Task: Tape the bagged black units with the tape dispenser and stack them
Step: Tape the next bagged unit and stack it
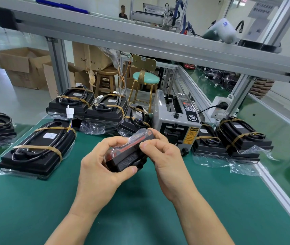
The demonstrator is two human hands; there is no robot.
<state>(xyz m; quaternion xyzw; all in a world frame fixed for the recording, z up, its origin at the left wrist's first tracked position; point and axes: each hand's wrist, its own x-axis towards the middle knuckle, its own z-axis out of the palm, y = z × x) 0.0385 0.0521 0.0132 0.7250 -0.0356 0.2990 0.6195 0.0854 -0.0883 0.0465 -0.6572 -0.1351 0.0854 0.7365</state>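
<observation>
A bagged black unit (128,154) with a red strip under its clear plastic is held above the green bench, tilted on edge. My left hand (103,165) grips its near end, thumb under the lower corner. My right hand (165,156) pinches the plastic at its far upper edge. The grey tape dispenser (176,119) stands just behind the unit. Taped units lie in a pile at the left (38,149), in stacks at the back (71,103) and in a stack at the right (243,135).
The green bench mat (140,209) has an aluminium rail (282,195) along its right edge. An aluminium frame beam (140,38) crosses overhead. Behind the bench stand a wooden stool (105,80), a teal stool (146,78) and cardboard boxes (24,66). A person (122,12) stands far back.
</observation>
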